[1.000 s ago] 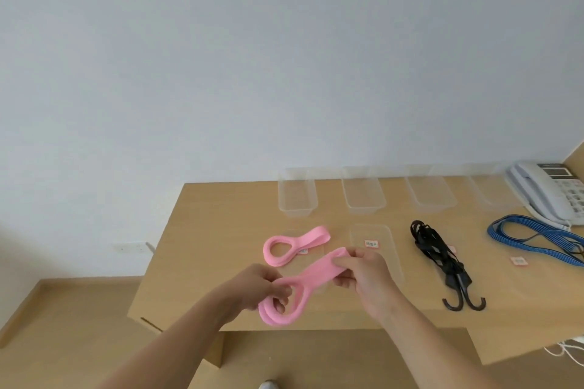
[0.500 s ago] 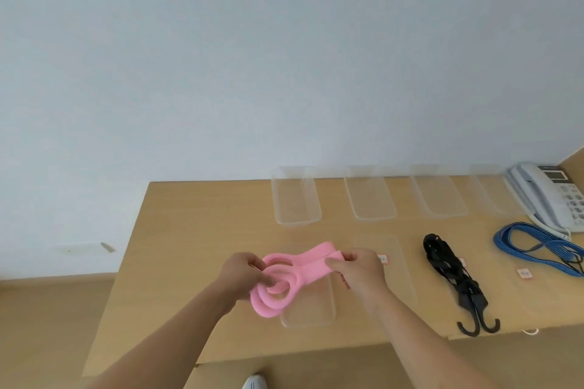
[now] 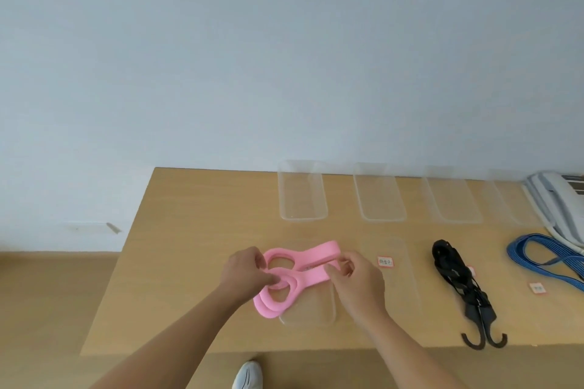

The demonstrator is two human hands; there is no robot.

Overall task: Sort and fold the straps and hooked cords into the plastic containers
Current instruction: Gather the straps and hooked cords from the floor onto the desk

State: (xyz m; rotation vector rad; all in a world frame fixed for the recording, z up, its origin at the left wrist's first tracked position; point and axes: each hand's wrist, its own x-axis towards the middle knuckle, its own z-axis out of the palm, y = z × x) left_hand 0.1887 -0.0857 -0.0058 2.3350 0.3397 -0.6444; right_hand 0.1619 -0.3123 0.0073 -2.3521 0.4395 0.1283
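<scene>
From the head camera, both hands work over the near part of a wooden counter (image 3: pixel 196 230). The left hand (image 3: pixel 245 271) has its fingers curled round the looped end of a pink strap (image 3: pixel 295 286), a finger hooked through the loop. The right hand (image 3: pixel 357 281) pinches the strap's other, flattened end between thumb and fingertips. The strap hangs just above a clear plastic container (image 3: pixel 311 309) near the counter's front edge — whether it touches the container cannot be told. A second pink strap (image 3: pixel 311 257) lies just behind the held one, its loop to the left.

Right of the hands sits another clear container (image 3: pixel 398 281) with a small red-edged label (image 3: pixel 385 261) by its far end. Further right lies a bundled black hooked cord (image 3: pixel 458 281), its two hooks at the front edge, and beyond it a coiled blue cord (image 3: pixel 543 256) with a second label (image 3: pixel 537 288) close by. Four clear containers stand in a row along the back of the counter — the leftmost (image 3: pixel 301 193) most plainly seen. A pale telephone (image 3: pixel 556 199) sits at the far right. A white shoe (image 3: pixel 248 374) shows on the floor below.
</scene>
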